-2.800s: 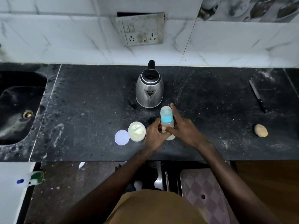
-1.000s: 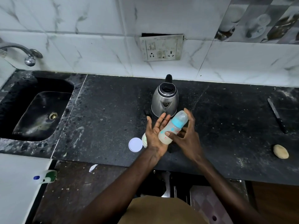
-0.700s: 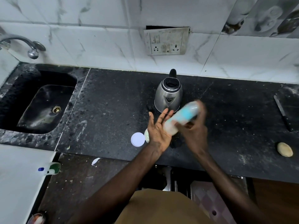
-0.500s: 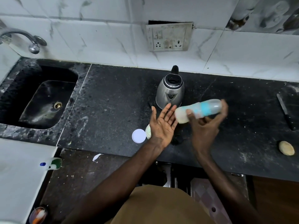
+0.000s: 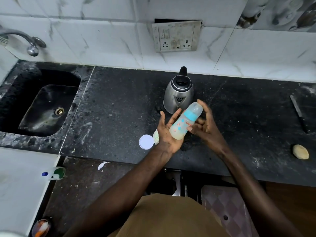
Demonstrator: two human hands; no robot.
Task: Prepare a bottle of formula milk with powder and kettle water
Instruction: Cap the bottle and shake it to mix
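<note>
A capped baby bottle with a blue collar and milky liquid hangs tilted above the dark counter, its base against my left palm. My right hand grips it around the body and cap. My left hand is held flat, fingers straight, palm toward the bottle. A steel kettle stands just behind the hands, its lid open. The open powder tub is mostly hidden behind my left hand, with its white lid lying to its left.
A dark sink with a tap lies at the left. A knife and a round beige lump sit at the counter's right end. A wall socket plate hangs above the kettle.
My right hand swung the bottle out to the right, lying flat, then brought it back so its base meets my left palm again. Earlier it stood upright on the counter.
</note>
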